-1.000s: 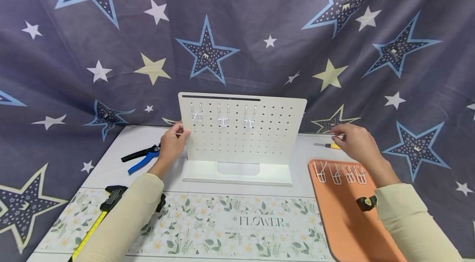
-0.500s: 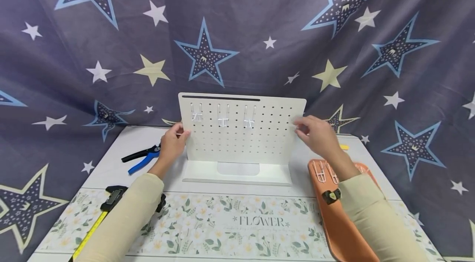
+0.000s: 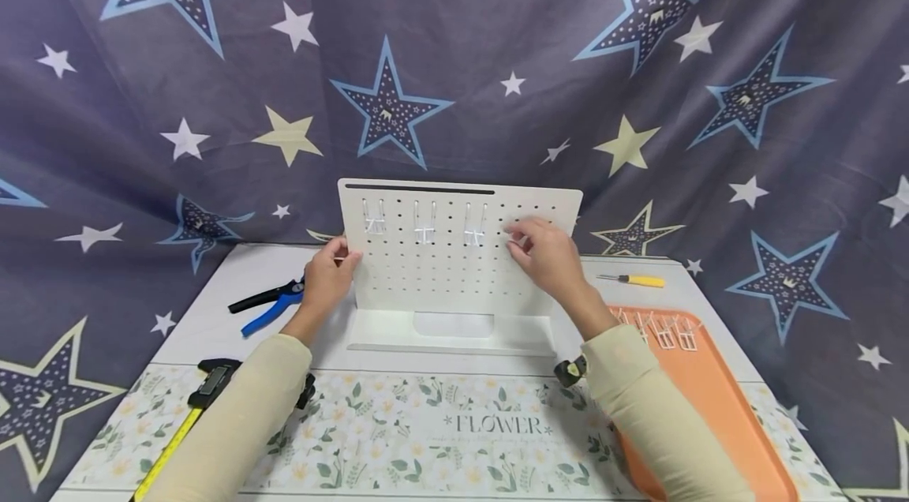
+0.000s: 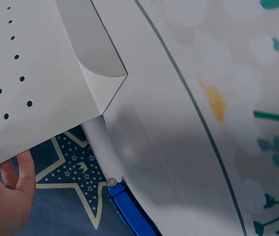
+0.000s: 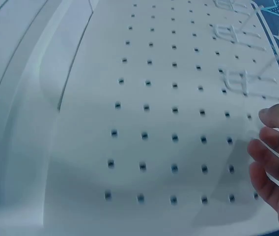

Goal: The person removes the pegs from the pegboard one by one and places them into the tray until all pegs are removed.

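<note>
A white pegboard (image 3: 454,273) stands upright on its base, with three white wire hooks (image 3: 473,226) hung along its upper left and middle. At its left edge my left hand (image 3: 329,275) grips the board, thumb in front and fingers behind; the left wrist view shows the hand (image 4: 7,196) at that edge. My right hand (image 3: 543,253) is in front of the board, just right of the third hook. In the right wrist view that hand's loosely bent fingers (image 5: 269,167) hold nothing visible, close over the holes.
An orange tray (image 3: 710,399) at the right bears several white hooks (image 3: 665,334). Behind it lies a yellow-handled screwdriver (image 3: 642,281). Pliers (image 3: 273,305) with blue and black handles, a digital caliper (image 3: 215,383) and a yellow tape measure (image 3: 169,451) lie at the left.
My right hand has moved left from above the tray's far end to the front of the pegboard. The left hand has stayed on the board's edge.
</note>
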`<state>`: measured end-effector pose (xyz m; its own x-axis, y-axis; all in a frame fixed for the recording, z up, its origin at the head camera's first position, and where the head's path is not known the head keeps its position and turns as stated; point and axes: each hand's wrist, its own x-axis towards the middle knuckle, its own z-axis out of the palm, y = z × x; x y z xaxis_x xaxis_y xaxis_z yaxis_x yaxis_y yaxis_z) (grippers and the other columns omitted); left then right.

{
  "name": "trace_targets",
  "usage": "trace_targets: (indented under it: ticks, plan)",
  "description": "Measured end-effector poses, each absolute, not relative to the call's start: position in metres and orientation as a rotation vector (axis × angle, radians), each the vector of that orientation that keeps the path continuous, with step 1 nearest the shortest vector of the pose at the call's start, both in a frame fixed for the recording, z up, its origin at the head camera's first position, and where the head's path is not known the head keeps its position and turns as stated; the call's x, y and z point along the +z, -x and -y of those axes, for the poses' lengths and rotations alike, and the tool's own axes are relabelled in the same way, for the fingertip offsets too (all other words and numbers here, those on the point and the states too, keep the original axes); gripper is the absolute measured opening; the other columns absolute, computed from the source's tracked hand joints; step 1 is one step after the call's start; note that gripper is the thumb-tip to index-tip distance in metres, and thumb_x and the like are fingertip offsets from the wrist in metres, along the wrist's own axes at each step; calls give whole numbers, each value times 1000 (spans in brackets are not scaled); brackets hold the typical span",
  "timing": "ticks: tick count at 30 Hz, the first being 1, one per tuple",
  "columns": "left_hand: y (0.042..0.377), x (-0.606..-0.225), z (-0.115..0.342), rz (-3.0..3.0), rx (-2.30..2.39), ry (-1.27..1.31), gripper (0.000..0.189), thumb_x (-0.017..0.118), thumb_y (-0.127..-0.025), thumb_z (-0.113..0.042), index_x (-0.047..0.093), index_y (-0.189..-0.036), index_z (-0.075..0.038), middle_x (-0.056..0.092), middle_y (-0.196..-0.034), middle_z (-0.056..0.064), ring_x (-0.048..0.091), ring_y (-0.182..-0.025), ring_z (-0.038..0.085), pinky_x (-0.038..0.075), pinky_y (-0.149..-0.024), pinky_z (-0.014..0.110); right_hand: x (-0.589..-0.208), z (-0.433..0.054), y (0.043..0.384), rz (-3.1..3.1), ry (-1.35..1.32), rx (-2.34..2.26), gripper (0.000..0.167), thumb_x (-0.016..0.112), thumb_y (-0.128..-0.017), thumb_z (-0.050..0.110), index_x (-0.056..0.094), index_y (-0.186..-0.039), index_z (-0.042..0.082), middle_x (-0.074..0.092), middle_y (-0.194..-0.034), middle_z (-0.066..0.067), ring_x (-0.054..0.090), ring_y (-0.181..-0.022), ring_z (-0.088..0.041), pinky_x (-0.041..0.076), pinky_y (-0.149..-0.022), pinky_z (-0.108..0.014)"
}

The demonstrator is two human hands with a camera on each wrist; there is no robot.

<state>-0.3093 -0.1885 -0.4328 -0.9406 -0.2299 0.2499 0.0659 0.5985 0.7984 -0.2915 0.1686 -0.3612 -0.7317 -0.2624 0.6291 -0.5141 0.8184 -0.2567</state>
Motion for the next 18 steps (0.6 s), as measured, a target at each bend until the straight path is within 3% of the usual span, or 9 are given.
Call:
trace_targets:
  ticks: [18]
  plan:
    - [307,-431,189,2515,-1255,-122,22,59,-104,-23,64,-119,-8,70,-115,17,67,-95,30,50,-74,31,-378,-114,300,2368,-446,512,16,78,-88,18,76,-104,16,75,-102,-2,70,-80,-18,54,-61,-31]
